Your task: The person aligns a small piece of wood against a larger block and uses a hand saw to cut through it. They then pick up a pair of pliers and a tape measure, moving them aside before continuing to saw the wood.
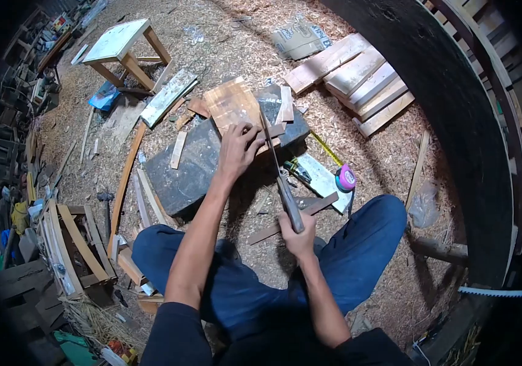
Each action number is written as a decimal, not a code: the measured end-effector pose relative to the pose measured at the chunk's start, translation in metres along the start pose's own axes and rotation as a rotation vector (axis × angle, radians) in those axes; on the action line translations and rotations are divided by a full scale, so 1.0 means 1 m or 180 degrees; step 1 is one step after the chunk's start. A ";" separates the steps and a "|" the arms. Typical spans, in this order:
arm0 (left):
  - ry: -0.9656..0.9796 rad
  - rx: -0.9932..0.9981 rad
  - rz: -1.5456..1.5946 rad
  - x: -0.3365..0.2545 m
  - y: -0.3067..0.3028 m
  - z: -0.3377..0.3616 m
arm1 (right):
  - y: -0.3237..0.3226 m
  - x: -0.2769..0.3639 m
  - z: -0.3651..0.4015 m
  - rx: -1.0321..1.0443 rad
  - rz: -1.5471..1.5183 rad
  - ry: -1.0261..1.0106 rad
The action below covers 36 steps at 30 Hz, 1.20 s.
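Note:
My right hand (pixel 298 233) is wrapped around the straight grey-brown handle of a long-bladed hand tool (pixel 287 198). Its narrow blade, seen edge-on, points away from me and crosses a short dark wood strip (pixel 275 130). My left hand (pixel 237 148) is closed at that strip, fingers curled against it just left of the blade. Beneath them a flat light-brown board (pixel 232 104) lies on a dark, block-like bench (pixel 191 168). Another thin dark wood strip (pixel 319 205) is on the ground by my right hand, partly hidden behind the handle.
Right of the bench, a pink tape measure (pixel 346 178) and pliers (pixel 298 171) rest on a pale board. Stacked planks (pixel 368 82) lie at the upper right, a small table (pixel 117 43) stands upper left. A hammer (pixel 106 207) lies left; wood shavings cover the floor.

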<state>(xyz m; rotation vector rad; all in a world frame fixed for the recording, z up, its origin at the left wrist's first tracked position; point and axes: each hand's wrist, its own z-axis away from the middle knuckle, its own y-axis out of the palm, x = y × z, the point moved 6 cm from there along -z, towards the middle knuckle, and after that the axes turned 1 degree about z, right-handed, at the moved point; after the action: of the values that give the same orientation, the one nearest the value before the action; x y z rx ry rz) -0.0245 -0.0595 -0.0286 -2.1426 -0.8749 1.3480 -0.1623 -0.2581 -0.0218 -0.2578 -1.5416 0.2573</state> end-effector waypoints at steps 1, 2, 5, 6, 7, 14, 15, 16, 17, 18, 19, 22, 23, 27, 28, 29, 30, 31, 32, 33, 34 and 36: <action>0.0007 -0.0044 -0.0083 0.001 0.000 0.001 | 0.007 -0.005 -0.011 0.0022 -0.0106 0.0042; 0.0004 -0.0051 -0.0077 0.003 -0.001 0.000 | 0.015 -0.009 -0.025 0.0040 -0.0217 0.0086; -0.0051 0.0034 -0.0105 0.002 -0.004 -0.005 | 0.015 -0.005 -0.042 0.0136 -0.0184 0.0125; -0.0066 0.0036 -0.0079 0.001 -0.002 -0.003 | 0.010 -0.006 -0.027 0.0138 -0.0157 0.0138; -0.0109 0.0027 -0.0042 0.002 0.000 -0.003 | 0.000 -0.007 -0.001 -0.0057 -0.0130 -0.0027; -0.0089 -0.0069 0.0121 0.002 -0.003 0.001 | 0.015 -0.002 -0.037 0.0228 -0.0058 0.0189; -0.0076 -0.0050 0.0082 0.002 -0.004 -0.003 | 0.014 0.000 -0.032 0.0192 -0.0048 0.0047; -0.0079 -0.0027 0.0040 0.003 -0.005 -0.006 | 0.012 0.003 -0.024 0.0169 -0.0038 -0.0086; -0.0112 -0.0121 0.0014 0.005 -0.005 -0.004 | 0.001 0.007 -0.005 0.0194 0.0167 -0.0134; -0.0003 -0.0263 0.0046 0.003 -0.006 -0.004 | -0.001 0.003 0.013 0.0014 -0.0178 0.0148; -0.0026 -0.0240 0.0021 0.007 -0.006 -0.006 | -0.002 0.002 0.008 0.0048 -0.0109 -0.0052; -0.0071 -0.0126 0.0079 0.006 -0.001 -0.001 | 0.011 0.001 -0.031 0.0204 -0.0060 0.0163; -0.0084 -0.0125 0.0111 0.006 -0.003 -0.002 | 0.019 0.009 -0.052 0.0088 0.0032 0.0025; -0.0169 -0.0105 0.0144 0.009 -0.004 -0.005 | 0.008 0.002 -0.011 0.0038 -0.0100 -0.0172; -0.0161 -0.0124 0.0134 0.009 -0.005 -0.008 | 0.002 -0.004 0.009 -0.0105 -0.0127 -0.0075; -0.0135 -0.0129 0.0131 0.007 -0.006 -0.008 | 0.001 -0.002 0.005 -0.0100 -0.0144 -0.0063; -0.0129 -0.0087 0.0140 0.005 -0.004 -0.002 | 0.000 -0.002 0.007 -0.0102 -0.0159 0.0001; -0.0089 -0.0061 0.0128 0.004 -0.004 -0.002 | 0.007 -0.002 -0.007 0.0029 -0.0168 0.0077; -0.0100 -0.0037 0.0151 0.004 -0.004 -0.003 | 0.015 0.000 -0.034 0.0155 -0.0173 0.0110; -0.0095 -0.0044 0.0126 0.005 -0.005 -0.004 | 0.021 -0.010 -0.047 0.0131 -0.0065 0.0287; -0.0076 -0.0065 0.0090 0.007 -0.007 -0.008 | 0.018 -0.010 -0.042 0.0121 -0.0071 0.0274; -0.0115 -0.0087 0.0104 0.006 -0.004 -0.005 | 0.005 -0.002 -0.012 -0.0056 -0.0153 -0.0269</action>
<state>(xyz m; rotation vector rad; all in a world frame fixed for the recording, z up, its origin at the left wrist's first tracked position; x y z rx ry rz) -0.0191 -0.0528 -0.0278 -2.1684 -0.8806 1.4025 -0.1499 -0.2545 -0.0256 -0.2258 -1.6323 0.2192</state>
